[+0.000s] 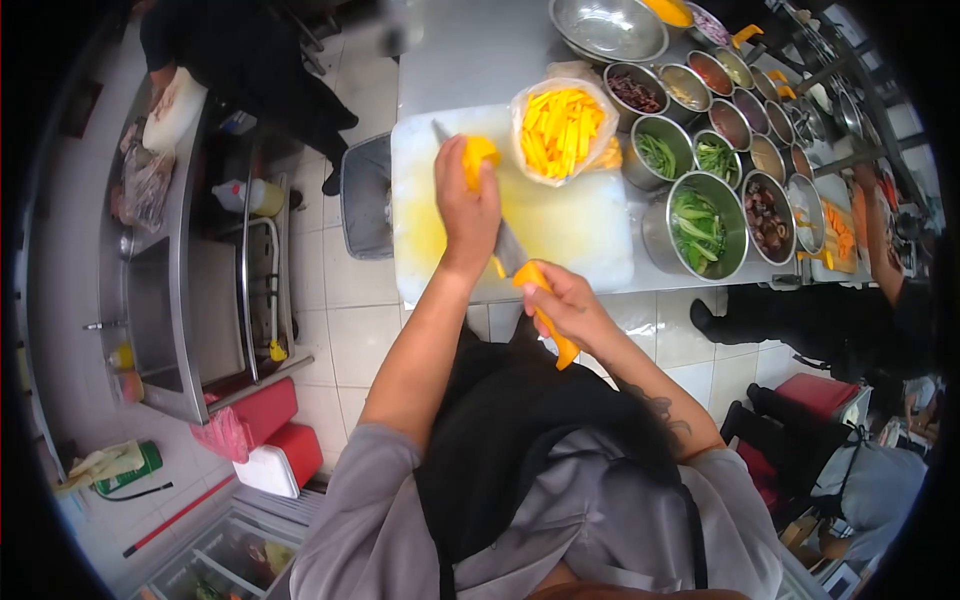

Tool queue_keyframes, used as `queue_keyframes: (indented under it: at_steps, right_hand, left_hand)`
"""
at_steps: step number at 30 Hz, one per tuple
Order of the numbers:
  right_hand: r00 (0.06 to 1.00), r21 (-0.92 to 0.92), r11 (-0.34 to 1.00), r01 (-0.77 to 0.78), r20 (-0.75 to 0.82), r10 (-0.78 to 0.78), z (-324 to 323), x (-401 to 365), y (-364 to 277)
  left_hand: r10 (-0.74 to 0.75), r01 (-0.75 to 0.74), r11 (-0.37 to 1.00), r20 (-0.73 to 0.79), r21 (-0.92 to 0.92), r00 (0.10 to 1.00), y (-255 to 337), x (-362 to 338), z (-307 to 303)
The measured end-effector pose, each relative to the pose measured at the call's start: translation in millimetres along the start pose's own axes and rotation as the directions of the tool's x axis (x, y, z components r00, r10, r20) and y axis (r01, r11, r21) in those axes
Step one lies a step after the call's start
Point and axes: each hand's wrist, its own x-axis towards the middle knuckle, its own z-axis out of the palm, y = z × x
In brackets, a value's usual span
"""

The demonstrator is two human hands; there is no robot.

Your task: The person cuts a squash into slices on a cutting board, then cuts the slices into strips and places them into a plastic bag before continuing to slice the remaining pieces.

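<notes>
My left hand [468,205] is closed around a bright yellow chunk of fruit or vegetable [482,158] above the left part of the white cutting board [590,245]. In my right hand [572,308] is a knife [510,250], gripped by its yellow handle at the board's near edge. Its blade runs up and left beneath my left hand, partly hidden, and the tip shows beyond it. A clear plastic bag [517,125] filled with yellow strips [562,130] stands open at the board's far right. Yellow juice stains the board.
Steel pots [660,235] of greens and other cut ingredients crowd the right side. A large metal bowl [610,28] stands at the back. Left of the board is a lined grey bin [366,195]. Other people work at left and right, one with orange pieces [838,235].
</notes>
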Motion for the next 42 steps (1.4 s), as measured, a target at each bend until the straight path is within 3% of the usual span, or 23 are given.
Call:
queue_keyframes:
  at_steps: [5, 9, 14, 17, 18, 20, 21, 22, 23, 26, 29, 31, 32, 35, 38, 39, 42]
  right_hand:
    - [0.952, 0.047, 0.984, 0.173, -0.265, -0.155, -20.6, -7.8, -38.5]
    - [0.902, 0.026, 0.979, 0.202, -0.394, -0.176, -43.5, -10.7, -49.7]
    - [0.858, -0.071, 0.964, 0.254, -0.443, -0.259, -64.5, -25.5, -49.8]
    - [0.85, -0.088, 0.953, 0.291, -0.434, -0.299, -69.3, -35.1, -47.9]
    - [0.847, -0.088, 0.957, 0.277, -0.449, -0.286, -70.9, -36.9, -46.5]
    - [0.842, -0.085, 0.968, 0.238, -0.479, -0.249, -72.3, -43.3, -39.7]
    - [0.85, -0.059, 0.972, 0.229, -0.475, -0.229, -73.0, -44.6, -37.8]
    - [0.858, -0.034, 0.975, 0.219, -0.47, -0.209, -73.2, -45.7, -36.1]
    - [0.864, -0.009, 0.977, 0.211, -0.465, -0.191, -73.3, -45.0, -37.2]
    - [0.859, 0.077, 0.964, 0.253, -0.476, -0.188, -66.6, -32.4, -50.0]
    - [0.854, 0.097, 0.941, 0.325, -0.458, -0.248, -64.9, -11.1, -72.7]
    - [0.832, 0.09, 0.917, 0.388, -0.463, -0.307, -70.3, 10.7, -76.6]
    - [0.82, 0.085, 0.904, 0.419, -0.464, -0.336, -74.1, 23.8, -75.6]
    - [0.796, 0.061, 0.887, 0.457, -0.472, -0.378, -78.7, 57.7, -77.2]
    - [0.791, 0.06, 0.877, 0.477, -0.464, -0.398, -77.7, 79.6, -76.4]
    - [0.794, 0.059, 0.877, 0.476, -0.457, -0.401, -75.1, 81.4, -78.3]
    - [0.8, 0.05, 0.893, 0.448, -0.469, -0.375, -68.7, 79.9, -80.6]
  left_hand:
    - [0.116, -0.098, 0.971, 0.074, -0.22, 0.99, 29.8, 56.8, 79.8]
    - [0.099, -0.071, 0.972, 0.117, -0.225, 0.988, 24.2, 73.3, 125.5]
    - [0.16, -0.123, 0.974, 0.191, -0.19, 0.968, 14.1, 83.8, 132.2]
    - [0.245, -0.228, 0.965, 0.136, -0.132, 0.96, 5.7, 99.9, 111.4]
    - [0.21, -0.207, 0.977, 0.091, -0.041, 0.973, -2.2, 104.3, 104.8]
    - [0.137, -0.135, 0.982, -0.007, 0.135, 0.991, -28.2, 100.1, 94.3]
    - [-0.053, 0.034, 0.992, 0.159, 0.123, 0.986, -37.7, 101.0, 87.8]
    - [-0.236, 0.201, 0.97, 0.32, 0.138, 0.917, -45.4, 102.1, 80.9]
    - [-0.396, 0.354, 0.918, 0.466, 0.18, 0.791, -50.9, 104.5, 79.2]
    - [-0.529, 0.673, 0.736, 0.562, -0.067, 0.635, -53.6, 114.4, 86.6]
    - [-0.569, 0.735, 0.649, 0.516, -0.197, 0.64, -24.5, 133.7, 77.5]
    - [-0.403, 0.429, 0.903, 0.368, 0.012, 0.838, -5.3, 130.4, 69.6]
    - [-0.28, 0.249, 0.959, 0.311, 0.137, 0.908, 3.3, 124.2, 65.1]
    - [0.005, -0.042, 0.991, 0.276, 0.128, 0.961, 19.2, 91.2, 68.6]
    - [-0.012, -0.078, 0.978, 0.431, 0.191, 0.902, 40.2, 70.6, 69.5]
    - [-0.062, -0.028, 0.985, 0.493, 0.172, 0.868, 41.8, 70.1, 69.5]
    - [-0.079, -0.028, 0.967, 0.407, 0.251, 0.91, 7.3, 68.2, 76.3]
